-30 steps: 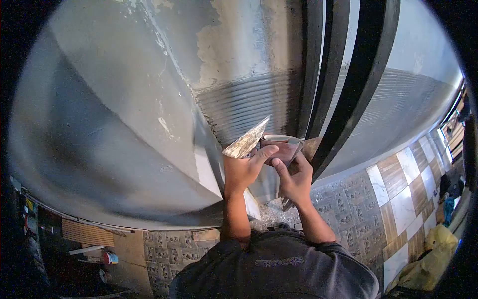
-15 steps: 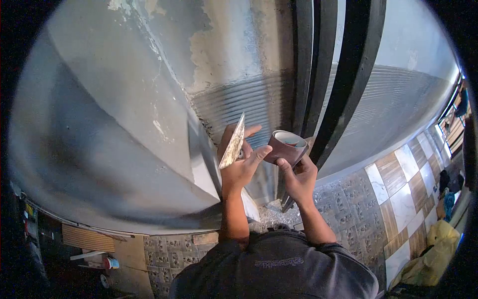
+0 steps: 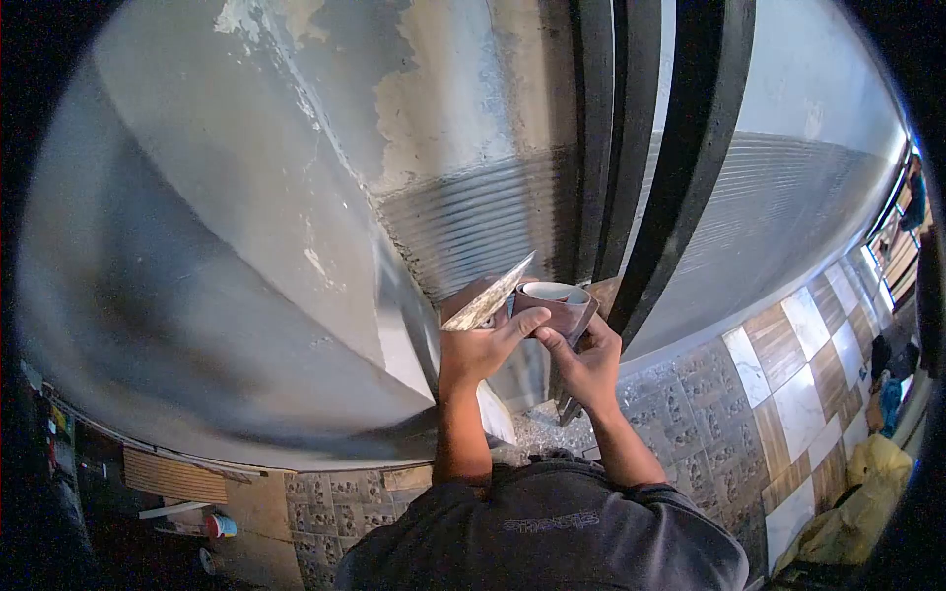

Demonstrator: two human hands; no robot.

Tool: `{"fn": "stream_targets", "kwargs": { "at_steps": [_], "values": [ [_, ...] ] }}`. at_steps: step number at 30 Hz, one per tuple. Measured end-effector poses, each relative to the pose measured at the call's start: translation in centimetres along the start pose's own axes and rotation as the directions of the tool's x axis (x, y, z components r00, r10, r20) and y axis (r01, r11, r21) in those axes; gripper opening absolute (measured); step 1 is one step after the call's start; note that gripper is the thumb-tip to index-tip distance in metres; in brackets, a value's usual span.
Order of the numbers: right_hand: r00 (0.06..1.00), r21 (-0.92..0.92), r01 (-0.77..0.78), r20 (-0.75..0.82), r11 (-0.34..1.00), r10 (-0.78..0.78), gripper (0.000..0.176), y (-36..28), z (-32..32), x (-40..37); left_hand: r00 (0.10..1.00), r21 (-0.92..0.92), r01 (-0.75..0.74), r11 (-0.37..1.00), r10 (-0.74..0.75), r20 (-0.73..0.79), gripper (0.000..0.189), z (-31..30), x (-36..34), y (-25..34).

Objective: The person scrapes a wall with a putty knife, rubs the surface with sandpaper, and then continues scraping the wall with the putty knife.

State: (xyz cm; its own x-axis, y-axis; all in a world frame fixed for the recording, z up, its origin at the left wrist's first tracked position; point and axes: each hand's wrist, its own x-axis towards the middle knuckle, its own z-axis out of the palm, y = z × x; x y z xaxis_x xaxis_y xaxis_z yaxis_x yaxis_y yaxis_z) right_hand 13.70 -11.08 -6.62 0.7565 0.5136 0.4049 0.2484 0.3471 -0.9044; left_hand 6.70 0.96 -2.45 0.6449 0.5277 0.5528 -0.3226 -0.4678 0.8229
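My left hand (image 3: 476, 356) is closed around a scraper (image 3: 487, 301), a flat, pointed blade smeared whitish and brown. Its handle is hidden in the palm. In my right hand (image 3: 589, 368) is a loose roll of sandpaper (image 3: 564, 314), brownish outside and pale inside, with the thumb in front and the fingers behind. The left thumb presses against the near side of the roll, so both hands are together in front of the wall.
Ahead stands a grey wall (image 3: 453, 108) with peeling patches and a ridged band (image 3: 473, 222). Black upright bars (image 3: 680, 187) run close by the right hand. Below are patterned floor tiles (image 3: 690, 424). A yellow cloth (image 3: 862, 483) lies at right, a small bucket (image 3: 221, 525) at lower left.
The hands have come together; the left thumb now touches the sandpaper roll. The scraper blade has tipped from steep to slanting right. The roll has shifted slightly left and down.
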Motion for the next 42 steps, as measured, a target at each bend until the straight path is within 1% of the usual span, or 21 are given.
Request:
{"fn": "stream_targets", "kwargs": {
  "at_steps": [3, 6, 8, 9, 11, 13, 15, 16, 18, 19, 21, 23, 25, 27, 29, 33, 35, 37, 39, 40, 42],
  "values": [
    [1.000, 0.018, -0.009, -0.022, 1.000, 0.009, 0.034, 0.4, 0.1, -0.1, 1.000, -0.047, 0.001, 0.999, -0.002, -0.005, 0.038, -0.1, -0.1, -0.8],
    [0.999, 0.008, -0.051, -0.018, 0.999, 0.051, 0.035, 0.1, 0.1, -0.2, 1.000, 0.043, 0.020, 0.999, -0.020, 0.001, 0.036, -0.1, -0.1, 0.4],
    [0.998, 0.010, -0.056, -0.025, 0.998, 0.056, 0.035, -0.1, 0.1, -0.1, 0.994, -0.044, 0.109, 0.993, -0.108, 0.007, 0.037, 0.0, 0.1, 1.2],
    [0.998, 0.012, -0.062, -0.033, 0.998, 0.062, 0.036, -0.2, 0.2, -0.1, 0.994, -0.045, 0.109, 0.993, -0.109, 0.007, 0.037, -0.1, 0.1, 1.3],
    [0.998, -0.010, -0.048, -0.041, 0.999, 0.047, 0.039, 0.7, 0.1, 0.0, 0.998, 0.165, 0.066, 0.984, -0.064, -0.022, 0.039, -0.2, 0.2, 1.5],
    [0.998, -0.032, -0.034, -0.048, 0.999, 0.033, 0.041, 0.7, 0.3, -0.1, 0.996, 0.099, 0.060, 0.993, -0.054, -0.067, 0.041, -0.1, 0.1, 1.0],
    [0.955, -0.234, 0.143, -0.223, 0.962, -0.196, 0.046, 0.0, 1.3, -0.5, 0.992, 0.033, 0.048, 0.998, -0.044, -0.114, 0.042, -0.1, 0.2, 0.9],
    [0.954, -0.232, 0.147, -0.222, 0.961, -0.200, 0.046, -0.2, 1.7, -0.8, 0.980, 0.008, 0.046, 0.999, -0.044, -0.192, 0.044, 0.0, 0.1, 1.2],
    [0.863, -0.365, 0.362, -0.217, 0.858, -0.456, 0.049, -0.3, 2.7, -1.2, 0.953, -0.053, -0.012, 0.999, -0.004, -0.303, 0.046, -0.1, 0.4, 1.0],
    [0.863, -0.363, 0.362, -0.218, 0.859, -0.456, 0.049, -0.3, 2.9, -1.3, 0.953, -0.050, -0.013, 0.999, -0.002, -0.303, 0.046, -0.1, 0.3, 0.9],
    [0.814, -0.440, 0.491, -0.077, 0.752, -0.576, 0.050, -0.2, 3.2, -1.3, 0.931, -0.160, -0.024, 0.987, -0.036, -0.363, 0.046, -0.2, 0.3, 1.0],
    [0.826, -0.453, 0.471, -0.075, 0.757, -0.559, 0.054, -0.1, 3.2, -0.9, 0.919, -0.120, -0.077, 0.990, 0.024, -0.392, 0.045, -0.3, 0.0, 0.6],
    [0.827, -0.469, 0.452, -0.099, 0.759, -0.554, 0.055, 0.1, 2.9, -0.3, 0.951, 0.034, 0.045, 0.998, -0.032, -0.308, 0.045, -0.4, -0.3, 1.0],
    [0.816, -0.501, 0.461, -0.086, 0.732, -0.572, 0.058, 0.1, 2.9, 0.1, 0.948, 0.019, 0.019, 1.000, -0.012, -0.319, 0.045, -0.3, -0.3, 1.2],
    [0.838, -0.528, 0.428, -0.072, 0.733, -0.541, 0.062, -0.5, 2.9, 0.6, 0.967, -0.093, 0.133, 0.987, -0.150, -0.205, 0.052, -0.7, -0.4, 1.0],
    [0.803, -0.428, 0.520, -0.050, 0.739, -0.594, 0.057, 0.2, 3.0, 2.7, 0.987, 0.013, 0.070, 0.997, -0.067, -0.147, 0.055, -1.1, -0.3, 1.7],
    [0.766, -0.443, 0.523, -0.131, 0.728, -0.630, 0.064, 0.0, 3.6, 4.8, 0.977, -0.043, 0.008, 0.999, -0.017, -0.210, 0.057, -1.1, -0.2, 1.6],
    [0.739, -0.462, 0.532, -0.154, 0.709, -0.655, 0.064, -1.5, 4.2, 7.1, 0.956, -0.076, -0.030, 0.997, 0.007, -0.293, 0.056, -0.3, 0.4, 1.2],
    [0.696, -0.507, 0.533, -0.192, 0.677, -0.692, 0.059, -3.5, 5.0, 9.0, 0.901, -0.123, -0.040, 0.992, -0.017, -0.433, 0.049, 0.5, 0.7, 1.4],
    [0.670, -0.533, 0.528, -0.215, 0.661, -0.710, 0.059, -4.4, 5.4, 10.5, 0.899, -0.122, -0.040, 0.992, -0.018, -0.438, 0.049, 0.4, 0.9, 1.2],
    [0.648, -0.600, 0.491, -0.233, 0.632, -0.725, 0.057, -6.6, 6.3, 12.9, 0.910, -0.079, 0.010, 0.997, -0.042, -0.412, 0.038, 0.0, 0.8, 0.8]
  ]
}}
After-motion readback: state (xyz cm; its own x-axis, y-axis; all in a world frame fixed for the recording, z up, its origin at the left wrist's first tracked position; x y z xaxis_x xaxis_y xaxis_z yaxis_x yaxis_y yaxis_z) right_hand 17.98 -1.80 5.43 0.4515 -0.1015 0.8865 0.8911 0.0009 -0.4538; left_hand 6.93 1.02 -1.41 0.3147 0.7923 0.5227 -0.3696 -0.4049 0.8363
